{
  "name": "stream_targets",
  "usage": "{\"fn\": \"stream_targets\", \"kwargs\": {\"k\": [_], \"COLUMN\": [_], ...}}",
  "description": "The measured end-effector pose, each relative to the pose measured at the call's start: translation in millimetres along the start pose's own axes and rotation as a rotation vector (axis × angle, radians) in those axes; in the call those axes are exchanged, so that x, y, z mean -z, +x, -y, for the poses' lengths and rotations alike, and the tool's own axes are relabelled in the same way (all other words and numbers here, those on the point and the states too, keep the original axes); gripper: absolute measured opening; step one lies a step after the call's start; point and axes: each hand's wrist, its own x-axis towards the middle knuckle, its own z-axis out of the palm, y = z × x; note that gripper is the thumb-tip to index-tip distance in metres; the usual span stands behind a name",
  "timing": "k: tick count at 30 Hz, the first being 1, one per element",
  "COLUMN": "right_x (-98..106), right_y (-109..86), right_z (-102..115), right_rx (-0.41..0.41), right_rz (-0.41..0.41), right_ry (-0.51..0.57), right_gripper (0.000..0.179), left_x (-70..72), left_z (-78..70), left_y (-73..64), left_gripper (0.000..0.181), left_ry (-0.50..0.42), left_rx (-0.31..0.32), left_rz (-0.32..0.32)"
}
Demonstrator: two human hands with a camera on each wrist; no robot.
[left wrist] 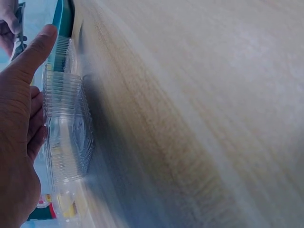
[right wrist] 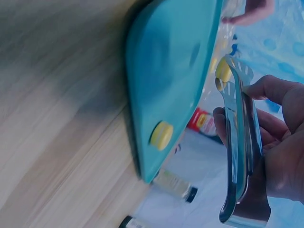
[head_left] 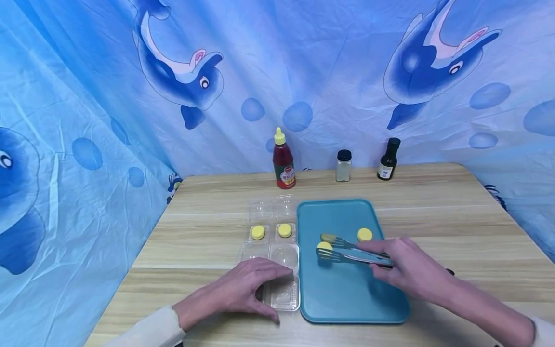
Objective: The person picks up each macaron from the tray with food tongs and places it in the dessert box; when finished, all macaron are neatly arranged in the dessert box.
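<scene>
My right hand [head_left: 405, 267] grips metal tongs [right wrist: 256, 190] over the blue tray [head_left: 342, 303]. Between the slotted ends of the tongs sits a yellow macaron [right wrist: 223, 70], raised off the tray. Another yellow macaron [head_left: 364, 234] lies on the tray's right side. My left hand [head_left: 249, 284], thumb spread from the fingers, is at the near compartments of a clear plastic container [head_left: 284, 291]; whether it presses on the plastic I cannot tell. Two yellow macarons, a left one [head_left: 257, 232] and a right one [head_left: 284, 230], rest in compartments farther back.
Along the back of the wooden table [head_left: 208, 197] stand a red sauce bottle [head_left: 284, 166], a clear jar with a black lid [head_left: 343, 166] and a small dark bottle [head_left: 388, 160]. A blue dolphin-print curtain [head_left: 338, 62] hangs behind them.
</scene>
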Motion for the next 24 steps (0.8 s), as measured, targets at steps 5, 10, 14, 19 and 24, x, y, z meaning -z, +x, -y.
{"fn": "stream_targets", "kwargs": {"k": [5, 10, 14, 19, 24], "right_x": [-8.0, -16.9, -22.5, -29.1, -37.2], "right_y": [-2.2, -5.7, -6.8, -5.8, -3.9], "right_z": [9.7, 16.8, 20.6, 25.4, 29.8], "right_rx": [0.075, 0.116, 0.143, 0.186, 0.232], "right_rz": [0.047, 0.090, 0.127, 0.150, 0.155], "right_ry": [0.060, 0.097, 0.122, 0.125, 0.117], "right_gripper": [0.048, 0.047, 0.047, 0.045, 0.046], "left_x": [0.4, 0.6, 1.0, 2.0, 3.2], "left_z": [-0.2, -1.1, -1.8, -2.2, -3.0], "left_y": [0.4, 0.7, 1.0, 1.5, 1.8], "left_gripper": [0.093, 0.094, 0.094, 0.095, 0.095], "left_ry": [-0.002, -0.007, -0.016, -0.022, -0.034], "left_rx": [-0.009, -0.013, -0.005, 0.001, 0.016], "left_rz": [-0.005, -0.006, 0.000, 0.004, 0.015]}}
